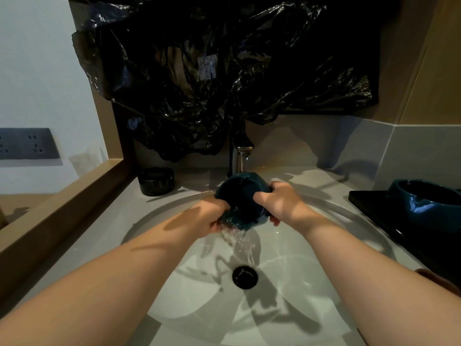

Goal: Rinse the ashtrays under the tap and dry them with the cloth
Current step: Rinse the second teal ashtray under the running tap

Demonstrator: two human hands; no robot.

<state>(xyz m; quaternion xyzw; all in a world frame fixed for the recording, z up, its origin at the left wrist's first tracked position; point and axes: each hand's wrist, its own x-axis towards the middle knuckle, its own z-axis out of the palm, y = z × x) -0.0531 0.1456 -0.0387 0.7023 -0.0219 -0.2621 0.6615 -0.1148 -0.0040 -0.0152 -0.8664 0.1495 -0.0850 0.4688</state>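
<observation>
Reaching forward at centre frame, the left hand [210,217] and right hand [280,203] are each clasping opposite sides of the teal ashtray [239,196] in a curled grip, tilting it just below the tap [241,156] while water is spilling into the sink [311,258].

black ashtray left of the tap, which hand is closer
Left. The left hand grips the teal ashtray just right of the black ashtray; the right hand grips its other side, farther right.
</observation>
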